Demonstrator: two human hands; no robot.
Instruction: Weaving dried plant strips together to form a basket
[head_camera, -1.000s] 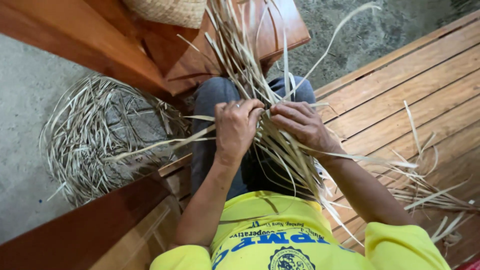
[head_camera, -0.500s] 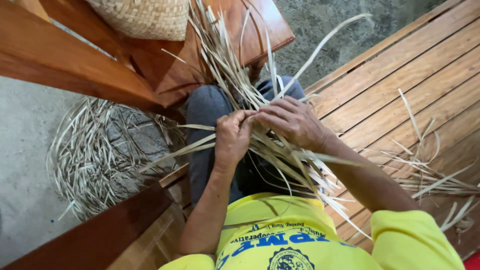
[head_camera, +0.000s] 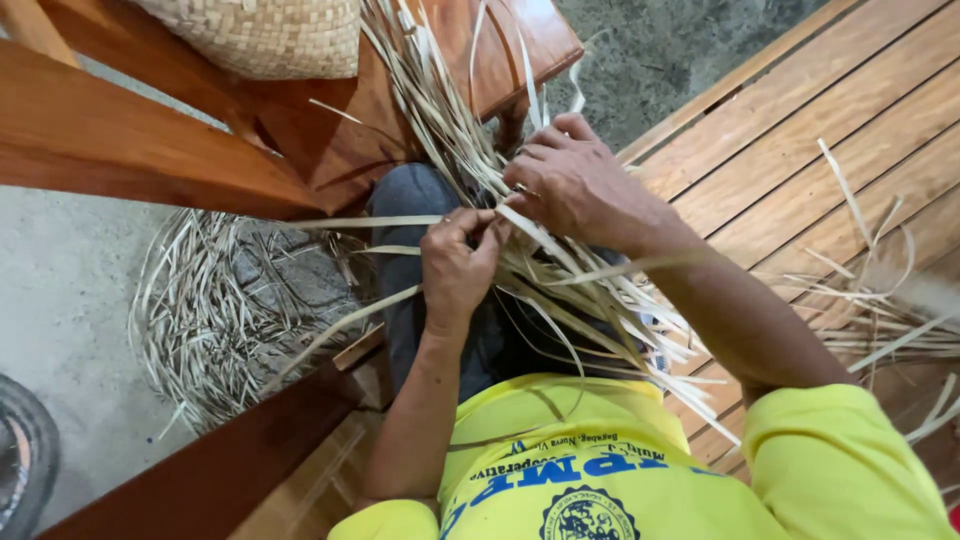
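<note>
Weaving barely begun, strips mostly loose
Left hand (head_camera: 455, 265) and right hand (head_camera: 570, 185), each grip pinching palm-leaf strips (head_camera: 560, 270); unwoven ends fan beyond.

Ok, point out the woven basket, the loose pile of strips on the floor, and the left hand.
woven basket (head_camera: 255, 35), head view, on its plaited side.
loose strip pile (head_camera: 215, 310), head view, mid-heap.
left hand (head_camera: 458, 265), head view, back of hand.

Woven basket (head_camera: 265, 35) top and dark tyre (head_camera: 25, 470) cut off by edges
</note>
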